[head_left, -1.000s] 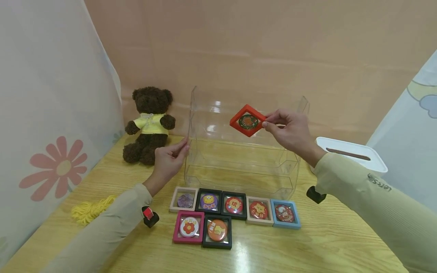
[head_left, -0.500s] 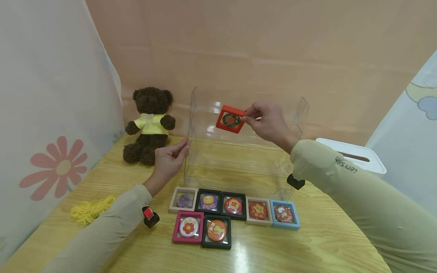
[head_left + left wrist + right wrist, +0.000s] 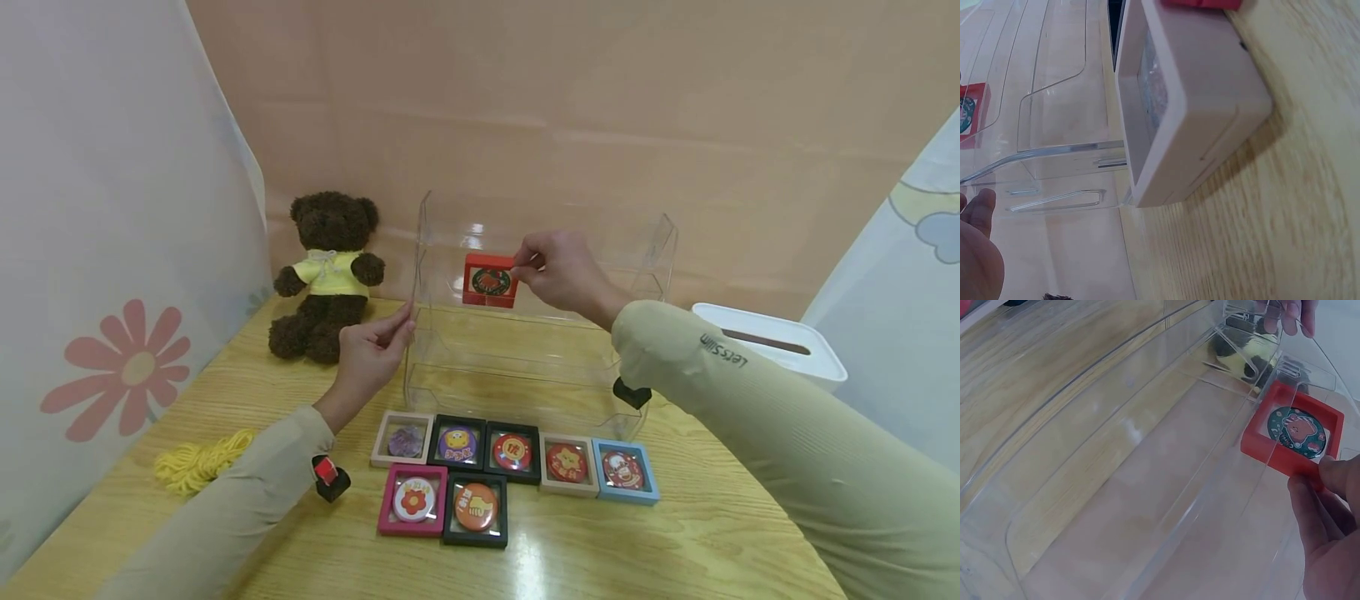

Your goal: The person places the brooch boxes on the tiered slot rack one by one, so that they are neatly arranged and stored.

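Red, likely light and rigid, the square frame point(image 3: 491, 281) left of my right grip point(image 3: 558, 268) is pinched by its rim, probably safest, while my left grip point(image 3: 369, 357) pinches the clear rack point(image 3: 420, 267).

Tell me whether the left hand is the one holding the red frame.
No, the right hand pinches the red frame, while the left hand holds the side edge of the clear rack.
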